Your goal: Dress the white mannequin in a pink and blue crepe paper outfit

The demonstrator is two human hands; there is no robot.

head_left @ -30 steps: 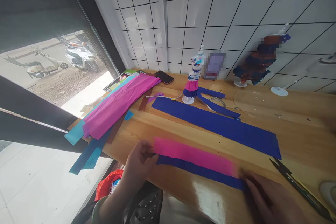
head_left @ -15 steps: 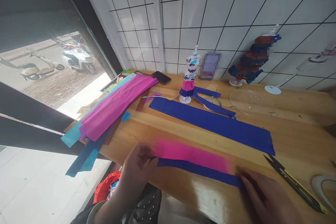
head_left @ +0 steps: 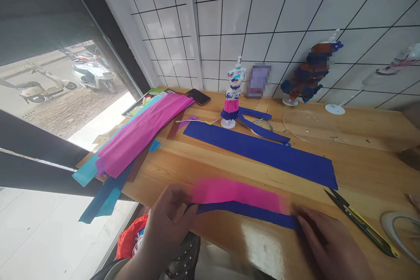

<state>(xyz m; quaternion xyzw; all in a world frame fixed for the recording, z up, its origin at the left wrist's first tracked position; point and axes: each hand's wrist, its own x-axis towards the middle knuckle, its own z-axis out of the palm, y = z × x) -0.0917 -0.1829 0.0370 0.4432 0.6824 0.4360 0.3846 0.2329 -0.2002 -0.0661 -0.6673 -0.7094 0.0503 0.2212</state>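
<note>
A narrow dark blue crepe-paper strip (head_left: 249, 211) stretches between my two hands above the front of the table. My left hand (head_left: 170, 216) pinches its left end, thumb against fingers. At the opposite end, my right hand (head_left: 328, 238) has its fingers closed on the strip. A bright pink strip (head_left: 236, 193) lies along the blue strip's far edge, its ends slightly blurred; I cannot tell whether the two are joined. Farther back stands a small dress form (head_left: 233, 85) wearing a pink and blue skirt, with blue strips trailing from it to the right.
A wide blue paper piece (head_left: 262, 151) lies beyond my hands. Black-and-yellow thread snips (head_left: 361, 223) and a tape roll (head_left: 402, 232) are at right. Pink and teal sheets (head_left: 141, 135) overhang the table's left edge. A phone (head_left: 198, 96) and another dressed form (head_left: 305, 74) stand farther back.
The whole view has shifted a little, so the table things appear farther left. Both hands keep hold of the blue strip, whose left part now bows upward slightly.
</note>
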